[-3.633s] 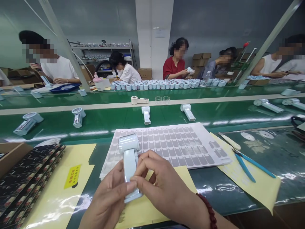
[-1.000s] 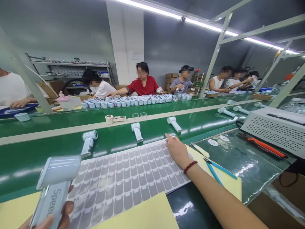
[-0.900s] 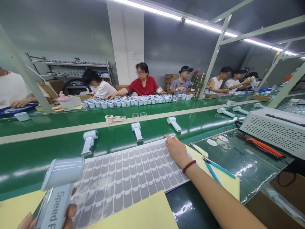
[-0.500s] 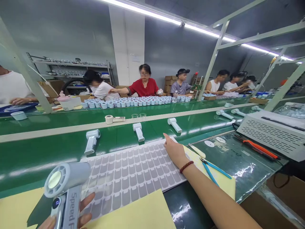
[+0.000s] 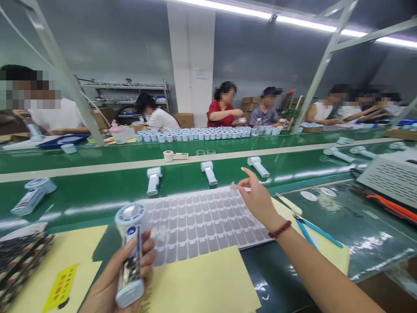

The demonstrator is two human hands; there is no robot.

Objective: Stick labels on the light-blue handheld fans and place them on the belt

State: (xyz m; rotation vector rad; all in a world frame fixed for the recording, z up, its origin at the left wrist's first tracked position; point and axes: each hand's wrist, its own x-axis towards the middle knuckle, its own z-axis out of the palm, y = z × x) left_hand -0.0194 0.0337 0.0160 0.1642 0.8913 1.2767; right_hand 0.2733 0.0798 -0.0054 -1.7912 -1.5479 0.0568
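My left hand [image 5: 135,265] is wrapped round the handle of a light blue handheld fan [image 5: 130,215], held upright with its dark, shiny panel facing me. My right hand [image 5: 259,195], with a red bead bracelet at the wrist, hovers over the upper right part of a sheet of grey stickers [image 5: 195,221]. A small pale sticker [image 5: 233,186] clings at its thumb tip; the index finger is raised apart. The sheet lies flat in front of me, its lower edge partly covered by yellow paper [image 5: 202,282].
More fans [image 5: 208,173] lie along the green conveyor belt [image 5: 97,187]. Blue-handled pliers [image 5: 317,232] and a pale-handled knife [image 5: 289,203] rest on the right. A grey slotted machine [image 5: 391,178] stands beyond. Several co-workers [image 5: 224,111] sit opposite behind rows of blue cups.
The fan has turned so its panel faces me, and moved right in view. My right hand has lifted off the sheet with a small sticker. The view has swung left.
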